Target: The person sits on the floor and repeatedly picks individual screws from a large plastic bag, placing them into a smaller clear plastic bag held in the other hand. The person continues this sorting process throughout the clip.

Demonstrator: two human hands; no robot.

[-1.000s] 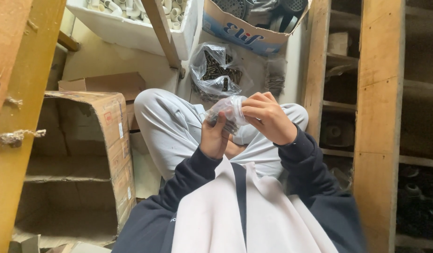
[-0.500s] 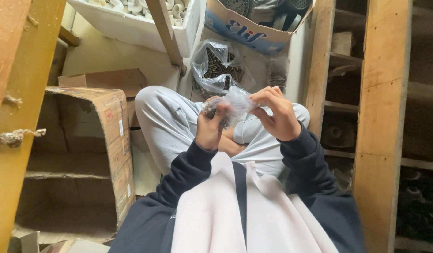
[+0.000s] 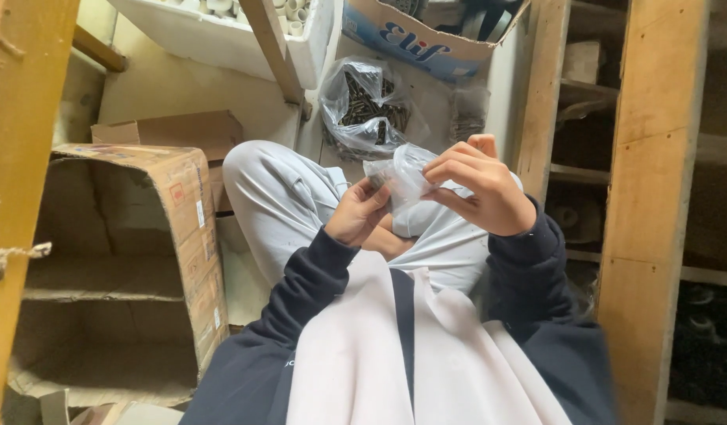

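Both hands pinch a small clear plastic bag over the lap.

The left hand (image 3: 363, 212) and right hand (image 3: 477, 185) are both closed on the small clear bag (image 3: 403, 173), held between them above the knees; its contents are too blurred to make out. Beyond it on the floor, a larger clear bag (image 3: 363, 110) holds dark small parts. A white foam tray (image 3: 221, 39) of pale tubes and a printed carton (image 3: 426, 43) are cut off at the top edge. An open cardboard box (image 3: 143, 252) lies at the left.
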